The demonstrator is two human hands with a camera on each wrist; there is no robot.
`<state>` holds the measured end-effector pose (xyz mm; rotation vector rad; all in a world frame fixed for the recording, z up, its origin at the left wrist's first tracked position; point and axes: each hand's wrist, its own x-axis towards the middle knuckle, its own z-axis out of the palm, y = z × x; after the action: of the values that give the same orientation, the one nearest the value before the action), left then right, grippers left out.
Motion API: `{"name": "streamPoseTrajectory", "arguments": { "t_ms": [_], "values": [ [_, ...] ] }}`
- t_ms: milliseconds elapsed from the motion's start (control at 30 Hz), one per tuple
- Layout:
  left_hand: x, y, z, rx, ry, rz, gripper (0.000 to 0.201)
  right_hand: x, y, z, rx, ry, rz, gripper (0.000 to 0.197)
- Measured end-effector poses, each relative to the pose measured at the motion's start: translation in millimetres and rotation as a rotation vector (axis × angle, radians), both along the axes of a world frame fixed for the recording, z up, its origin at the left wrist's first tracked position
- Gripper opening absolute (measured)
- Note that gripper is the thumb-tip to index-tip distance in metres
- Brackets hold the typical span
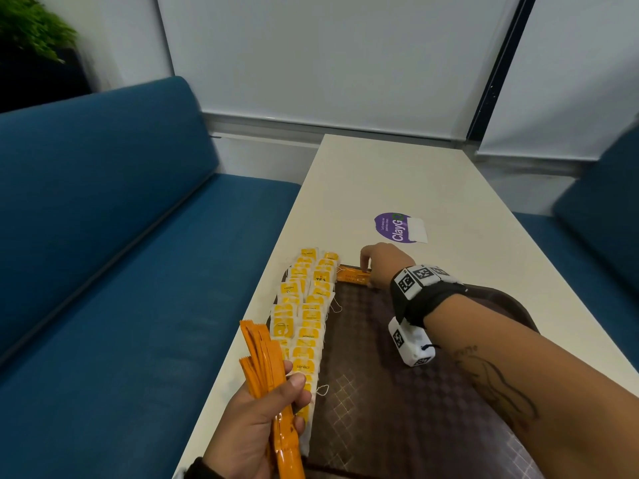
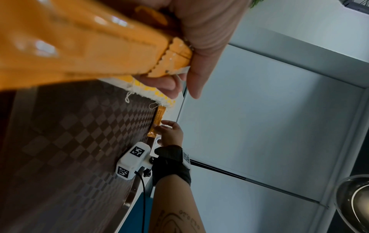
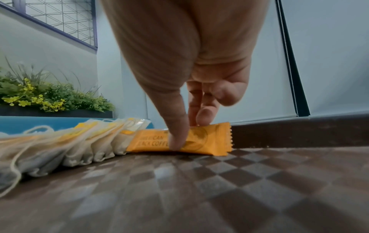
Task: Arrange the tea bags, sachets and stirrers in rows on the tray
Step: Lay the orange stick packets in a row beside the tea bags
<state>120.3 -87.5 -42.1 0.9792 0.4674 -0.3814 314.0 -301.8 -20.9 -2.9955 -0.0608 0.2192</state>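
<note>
White table between blue benches.

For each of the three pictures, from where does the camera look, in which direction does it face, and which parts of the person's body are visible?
Head: sits high, faces forward and down at the tray on the table; shows both forearms, the left hand gripping the sachets, and the right hand.
Left wrist: sits under the left hand, faces across the tray to the right hand; shows the left fingers.
Right wrist: sits low over the tray, faces the sachet pinched against the far rim; shows the right fingers.
All three share that sachet and the tea bags.
</note>
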Motion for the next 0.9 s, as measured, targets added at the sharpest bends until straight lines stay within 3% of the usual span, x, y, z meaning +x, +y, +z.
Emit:
{"name": "streamPoseTrajectory", "arguments": {
  "t_ms": [367,667,900],
  "values": [
    [0,-3,4,0.001,0.024,0.011,0.018,-1,-2,-4,-0.020,-0.024,0.024,0.022],
    [-3,-4,10,-0.038,-0.016,-0.002,0.017,0,0,-4,0.040,-0.030,0.002,0.028],
    [-1,-10,16,-0.186,0.001,-0.028,0.042,-9,-8,3,0.156,-0.042,-0.048,0.032]
  ]
}}
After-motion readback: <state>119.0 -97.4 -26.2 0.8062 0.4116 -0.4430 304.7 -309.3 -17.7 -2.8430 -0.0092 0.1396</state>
